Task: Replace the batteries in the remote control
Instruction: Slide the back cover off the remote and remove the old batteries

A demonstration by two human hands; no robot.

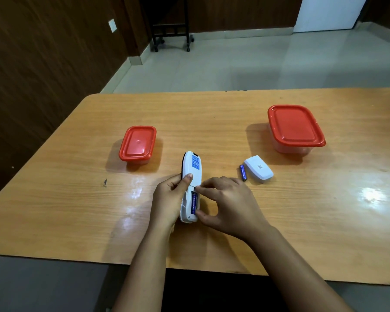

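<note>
Gripping remote [191, 174] back-up: left hand [169, 199] | right hand [225, 204] pinching battery [194, 202] in its bay | spare battery [243, 172], cover [258, 168] right of remote on desk [212, 122]

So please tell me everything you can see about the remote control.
The remote control is white plastic with a dark edge, lying back side up, its length pointing away from the person. A blue label sits on its far half. Its battery cover is off and lies apart on the table. The open compartment holds a blue battery. The left hand grips its side, and the right hand pinches that battery.
</note>
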